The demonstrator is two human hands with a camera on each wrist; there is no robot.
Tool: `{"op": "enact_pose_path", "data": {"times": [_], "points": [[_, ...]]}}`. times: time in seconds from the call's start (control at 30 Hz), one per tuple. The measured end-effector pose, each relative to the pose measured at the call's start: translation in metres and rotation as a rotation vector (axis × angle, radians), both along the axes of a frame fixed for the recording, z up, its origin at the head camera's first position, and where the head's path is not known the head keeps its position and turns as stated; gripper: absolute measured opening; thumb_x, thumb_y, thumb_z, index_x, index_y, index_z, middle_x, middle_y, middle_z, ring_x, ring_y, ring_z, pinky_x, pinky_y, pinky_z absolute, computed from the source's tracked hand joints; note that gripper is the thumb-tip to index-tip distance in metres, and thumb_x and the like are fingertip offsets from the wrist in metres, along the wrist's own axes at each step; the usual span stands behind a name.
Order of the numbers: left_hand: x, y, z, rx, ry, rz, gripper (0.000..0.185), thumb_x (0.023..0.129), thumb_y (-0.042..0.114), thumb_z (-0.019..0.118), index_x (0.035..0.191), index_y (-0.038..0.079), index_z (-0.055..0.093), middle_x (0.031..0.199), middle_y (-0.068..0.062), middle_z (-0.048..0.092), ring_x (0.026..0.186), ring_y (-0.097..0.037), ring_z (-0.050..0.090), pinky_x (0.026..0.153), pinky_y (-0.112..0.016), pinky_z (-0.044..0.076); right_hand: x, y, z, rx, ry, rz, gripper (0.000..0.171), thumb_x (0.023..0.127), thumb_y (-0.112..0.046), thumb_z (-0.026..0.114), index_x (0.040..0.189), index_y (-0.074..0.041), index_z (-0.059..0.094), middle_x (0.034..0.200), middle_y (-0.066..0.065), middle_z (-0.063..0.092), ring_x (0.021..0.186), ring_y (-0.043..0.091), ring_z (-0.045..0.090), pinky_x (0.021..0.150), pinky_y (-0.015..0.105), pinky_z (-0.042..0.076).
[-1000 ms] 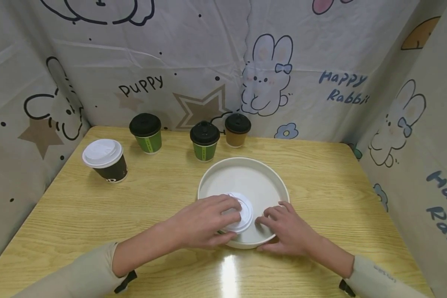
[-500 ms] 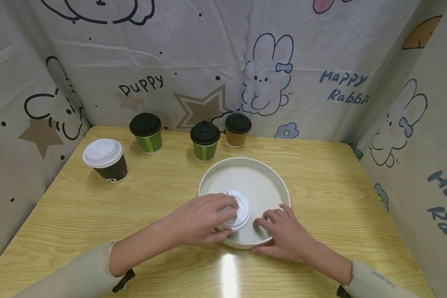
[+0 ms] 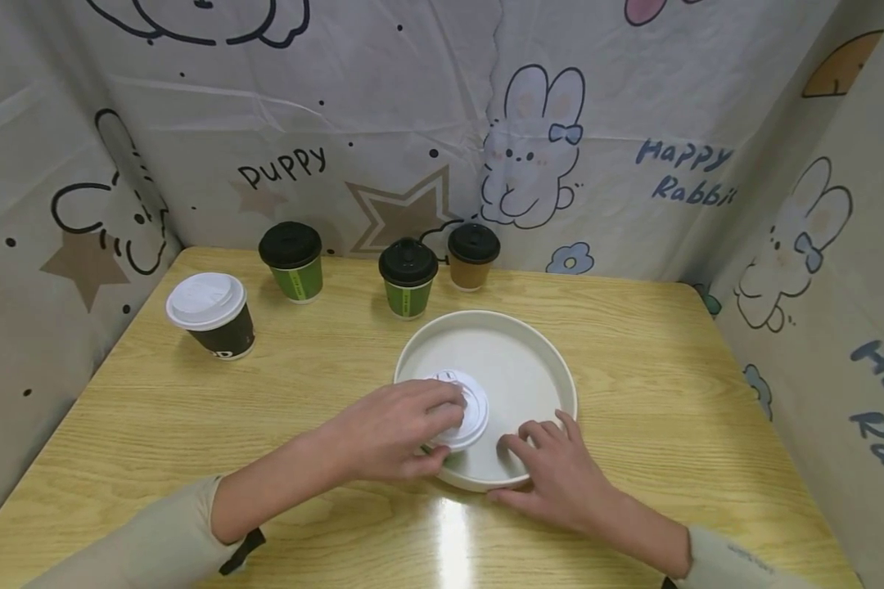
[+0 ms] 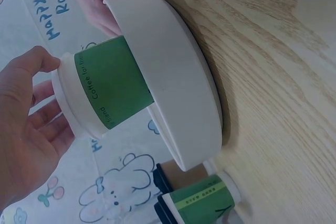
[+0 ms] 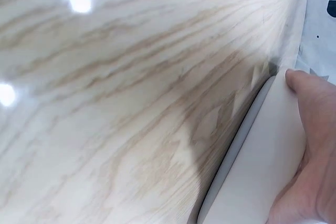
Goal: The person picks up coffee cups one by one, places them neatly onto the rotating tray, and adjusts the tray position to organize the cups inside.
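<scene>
Light wooden table (image 3: 633,352) — round white tray (image 3: 538,352), four lidded cups (image 3: 405,282) directly on it.

Cream-white round tray (image 3: 545,360) on light yellow wood-grain table (image 3: 670,343); cup in tray (image 4: 113,87) has green sleeve with dark lettering, white lid (image 3: 462,413). Two green cups (image 3: 291,260) (image 3: 408,276) with black lids, tan-brown cup (image 3: 472,256) with black lid, dark brown cup (image 3: 209,315) with white lid. Beige sleeves (image 3: 155,548). Pale grey backdrop (image 3: 412,98) printed with rabbits, brown stars, blue "Happy Rabbit", black "Puppy"
</scene>
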State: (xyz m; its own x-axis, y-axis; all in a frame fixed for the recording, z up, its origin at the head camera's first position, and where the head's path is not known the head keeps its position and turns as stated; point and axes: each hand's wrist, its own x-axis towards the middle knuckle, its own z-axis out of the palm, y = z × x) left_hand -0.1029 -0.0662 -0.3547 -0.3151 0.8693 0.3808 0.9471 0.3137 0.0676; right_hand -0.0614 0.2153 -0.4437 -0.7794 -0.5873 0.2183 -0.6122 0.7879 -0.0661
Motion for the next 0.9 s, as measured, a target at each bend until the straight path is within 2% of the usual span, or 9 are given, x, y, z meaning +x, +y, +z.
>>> {"op": "enact_pose_path", "data": {"times": [0.17, 0.6, 0.9], "points": [[0.0, -0.002, 0.001, -0.019, -0.003, 0.02, 0.034, 0.08, 0.021, 0.075, 0.107, 0.006, 0.059, 0.118, -0.01, 0.06, 0.107, -0.022, 0.061, 0.101, -0.031, 0.047, 0.004, -0.006, -0.001, -0.01, 0.026, -0.021, 0.06, 0.075, -0.069, 0.072, 0.109, -0.019, 0.067, 0.099, 0.003, 0.061, 0.094, 0.027, 0.059, 0.102, 0.062, 0.035], [-0.002, -0.005, 0.005, -0.039, -0.08, 0.044, 0.034, 0.08, 0.018, 0.076, 0.109, 0.008, 0.061, 0.122, -0.01, 0.059, 0.11, -0.023, 0.061, 0.1, -0.032, 0.049, 0.01, -0.015, 0.003, 0.012, 0.024, -0.068, 0.058, 0.078, -0.07, 0.069, 0.107, -0.02, 0.065, 0.098, 0.002, 0.059, 0.093, 0.027, 0.059, 0.099, 0.063, 0.037], [-0.004, -0.007, 0.005, -0.04, -0.095, 0.045, 0.033, 0.08, 0.018, 0.077, 0.109, 0.009, 0.063, 0.124, -0.01, 0.06, 0.111, -0.023, 0.061, 0.098, -0.033, 0.051, 0.011, -0.016, 0.006, 0.081, 0.04, -0.077, 0.061, 0.078, -0.076, 0.064, 0.107, -0.022, 0.065, 0.097, 0.002, 0.06, 0.089, 0.027, 0.06, 0.09, 0.051, 0.045]]}}
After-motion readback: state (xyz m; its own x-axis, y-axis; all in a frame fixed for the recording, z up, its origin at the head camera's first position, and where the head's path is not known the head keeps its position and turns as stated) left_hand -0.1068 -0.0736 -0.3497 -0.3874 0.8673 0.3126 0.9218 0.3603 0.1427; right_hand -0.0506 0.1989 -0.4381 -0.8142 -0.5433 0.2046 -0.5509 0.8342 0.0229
